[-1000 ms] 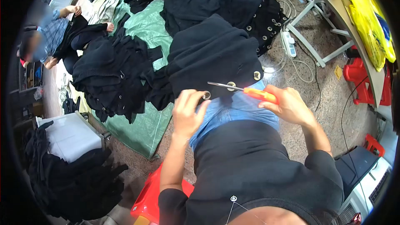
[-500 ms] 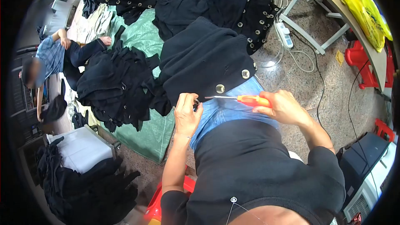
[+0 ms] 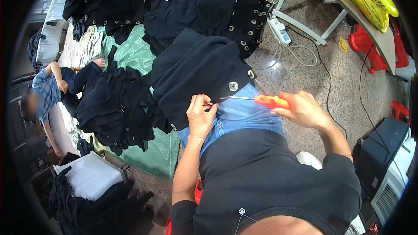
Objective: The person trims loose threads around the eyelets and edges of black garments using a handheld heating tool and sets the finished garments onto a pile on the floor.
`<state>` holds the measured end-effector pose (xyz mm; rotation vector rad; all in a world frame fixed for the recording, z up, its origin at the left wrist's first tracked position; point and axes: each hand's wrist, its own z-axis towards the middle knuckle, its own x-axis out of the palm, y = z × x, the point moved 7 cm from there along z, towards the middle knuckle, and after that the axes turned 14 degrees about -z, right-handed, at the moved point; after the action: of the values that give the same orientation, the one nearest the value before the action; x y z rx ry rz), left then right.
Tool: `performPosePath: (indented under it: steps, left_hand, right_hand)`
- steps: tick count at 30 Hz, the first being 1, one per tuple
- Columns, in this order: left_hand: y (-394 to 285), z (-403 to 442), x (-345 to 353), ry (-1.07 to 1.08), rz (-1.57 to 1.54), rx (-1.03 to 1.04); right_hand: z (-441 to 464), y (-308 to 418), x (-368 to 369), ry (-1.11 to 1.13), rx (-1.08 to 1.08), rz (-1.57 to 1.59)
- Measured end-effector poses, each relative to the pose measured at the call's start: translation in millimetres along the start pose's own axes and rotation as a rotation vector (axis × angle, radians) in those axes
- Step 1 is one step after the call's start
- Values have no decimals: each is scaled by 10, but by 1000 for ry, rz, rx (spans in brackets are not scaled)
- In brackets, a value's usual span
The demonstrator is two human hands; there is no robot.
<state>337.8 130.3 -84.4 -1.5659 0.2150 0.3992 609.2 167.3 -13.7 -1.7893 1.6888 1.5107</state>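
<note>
A black knitted garment (image 3: 198, 63) lies across my lap over blue jeans, with large shiny round buttons (image 3: 234, 86) along its near edge. My left hand (image 3: 201, 115) is closed at that edge, thumb and fingers pinching a button seen nearly edge-on. In my right hand (image 3: 304, 109) is a screwdriver (image 3: 272, 101) with an orange handle and a thin metal shaft. Its tip points left and sits just right of my left fingertips, apart from the pinched button. Another button (image 3: 174, 127) shows at the garment's lower left corner.
Black garments (image 3: 113, 100) are heaped on a green sheet (image 3: 152, 156) ahead and left. A seated person (image 3: 48, 87) is at far left. Right of me are a power strip (image 3: 279, 31) with cables, a table (image 3: 348, 0) with a yellow bag, and red stools (image 3: 365, 45).
The view has shifted, so most things sit further left. My left hand has moved along the garment's edge to another button. The screwdriver stays in my right hand.
</note>
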Motion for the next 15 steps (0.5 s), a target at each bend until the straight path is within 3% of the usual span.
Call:
performPosePath:
  steps: [5,8,10,13,15]
  left_hand:
    - [-18,4,-28,-8,81,-89]
    - [-669,103,102,7,289,191]
    - [-835,232,331,50,250,371]
    - [-747,440,627,238,369,304]
    - [-676,449,625,227,300,303]
  right_hand:
    - [-2,-43,-56,30,27,45]
    - [-105,-281,-155,-95,159,204]
    - [-166,-449,-157,-119,222,226]
    - [-232,-532,-136,-112,238,219]
    - [-245,-577,-83,-116,214,184]
